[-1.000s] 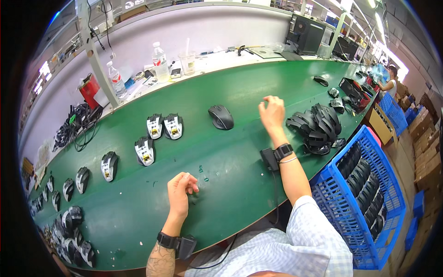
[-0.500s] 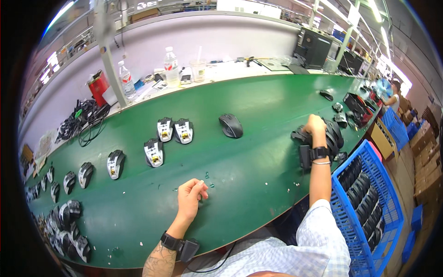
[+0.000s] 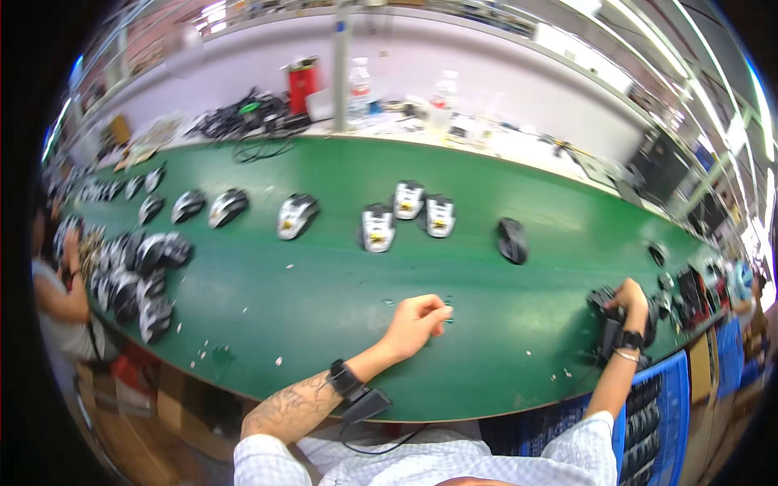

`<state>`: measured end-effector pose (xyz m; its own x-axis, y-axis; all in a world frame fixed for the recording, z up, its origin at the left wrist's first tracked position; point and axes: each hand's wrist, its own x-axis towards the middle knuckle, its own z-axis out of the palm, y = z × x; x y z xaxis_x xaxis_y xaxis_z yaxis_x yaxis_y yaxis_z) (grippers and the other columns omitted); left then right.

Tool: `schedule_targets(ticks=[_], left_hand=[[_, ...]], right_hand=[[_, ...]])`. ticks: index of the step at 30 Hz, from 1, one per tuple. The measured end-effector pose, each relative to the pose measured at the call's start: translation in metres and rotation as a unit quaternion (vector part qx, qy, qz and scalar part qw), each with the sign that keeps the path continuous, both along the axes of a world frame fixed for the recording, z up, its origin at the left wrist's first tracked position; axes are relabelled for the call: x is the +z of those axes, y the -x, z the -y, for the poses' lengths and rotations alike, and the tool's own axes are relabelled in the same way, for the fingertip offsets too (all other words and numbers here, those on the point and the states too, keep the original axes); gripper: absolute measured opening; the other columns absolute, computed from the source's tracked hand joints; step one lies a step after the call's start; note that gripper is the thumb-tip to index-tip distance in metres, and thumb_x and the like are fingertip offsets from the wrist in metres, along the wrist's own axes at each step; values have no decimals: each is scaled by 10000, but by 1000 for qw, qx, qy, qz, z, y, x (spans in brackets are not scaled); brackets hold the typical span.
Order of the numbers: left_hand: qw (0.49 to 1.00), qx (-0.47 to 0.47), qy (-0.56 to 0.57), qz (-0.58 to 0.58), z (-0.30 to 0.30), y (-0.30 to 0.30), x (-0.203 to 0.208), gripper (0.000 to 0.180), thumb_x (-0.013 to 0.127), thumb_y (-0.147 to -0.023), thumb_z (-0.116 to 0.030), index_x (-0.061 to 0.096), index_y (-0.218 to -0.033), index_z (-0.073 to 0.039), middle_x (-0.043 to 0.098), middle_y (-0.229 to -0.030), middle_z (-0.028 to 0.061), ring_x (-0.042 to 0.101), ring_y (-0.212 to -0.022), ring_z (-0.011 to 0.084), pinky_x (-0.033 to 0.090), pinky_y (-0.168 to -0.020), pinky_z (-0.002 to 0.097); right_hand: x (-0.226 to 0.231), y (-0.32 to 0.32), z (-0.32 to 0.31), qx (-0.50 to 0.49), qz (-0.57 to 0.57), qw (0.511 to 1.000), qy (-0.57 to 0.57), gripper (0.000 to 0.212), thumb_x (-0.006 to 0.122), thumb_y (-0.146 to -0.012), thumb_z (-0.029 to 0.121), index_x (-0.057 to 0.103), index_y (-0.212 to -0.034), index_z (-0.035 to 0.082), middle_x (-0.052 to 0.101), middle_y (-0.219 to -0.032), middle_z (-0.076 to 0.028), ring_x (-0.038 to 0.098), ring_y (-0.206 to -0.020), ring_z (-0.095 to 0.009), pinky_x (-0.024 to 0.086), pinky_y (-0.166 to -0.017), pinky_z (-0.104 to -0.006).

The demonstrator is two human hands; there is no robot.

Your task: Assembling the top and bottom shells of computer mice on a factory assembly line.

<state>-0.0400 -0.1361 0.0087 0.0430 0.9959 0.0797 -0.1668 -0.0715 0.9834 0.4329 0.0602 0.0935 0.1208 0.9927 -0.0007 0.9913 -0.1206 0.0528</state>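
At the right end of the green table my right hand (image 3: 630, 296) is closed on a black mouse cover (image 3: 601, 300) at a pile of similar black parts; its fingertips are partly hidden. My left hand (image 3: 416, 326) hovers over the middle of the table, fingers curled and thumb pressed to them; whatever it may hold is too small to make out. Beyond it stand three opened computer mice with white insides, one of them an opened mouse (image 3: 378, 228) on the left. A closed black mouse (image 3: 512, 240) lies farther right.
More half-built mice (image 3: 298, 216) run in a row leftward, above a heap of mice (image 3: 146, 275). Another person's arm (image 3: 69, 279) shows at far left. Bottles (image 3: 442, 101) and cables (image 3: 243, 117) line the back. A blue crate (image 3: 668, 413) with black parts stands at lower right.
The view has swung left, so the table's things appear farther right and a person at far left is visible. My right hand stays at the black parts; my left keeps its curled shape.
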Motion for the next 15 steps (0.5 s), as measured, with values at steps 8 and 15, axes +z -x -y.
schedule_targets(ticks=[8,15], left_hand=[[1000,-10,2,19,2,-3,-2,214,581,-892,-198,559,-780,-16,542,-630,5,510,-584,69,425,-537,236],[999,14,-8,28,4,-5,6,188,572,-889,-174,552,-809,-6,566,-695,21,519,-593,80,442,-532,248]], right_hand=[[2,0,-13,40,55,994,-91,281,763,-435,89,544,-540,-52,594,-583,-200,596,-501,-266,498,-506,-361],[24,69,2,226,-124,950,-178,462,647,-556,54,556,-1002,-25,555,-955,-136,545,-889,-290,439,-835,-358]])
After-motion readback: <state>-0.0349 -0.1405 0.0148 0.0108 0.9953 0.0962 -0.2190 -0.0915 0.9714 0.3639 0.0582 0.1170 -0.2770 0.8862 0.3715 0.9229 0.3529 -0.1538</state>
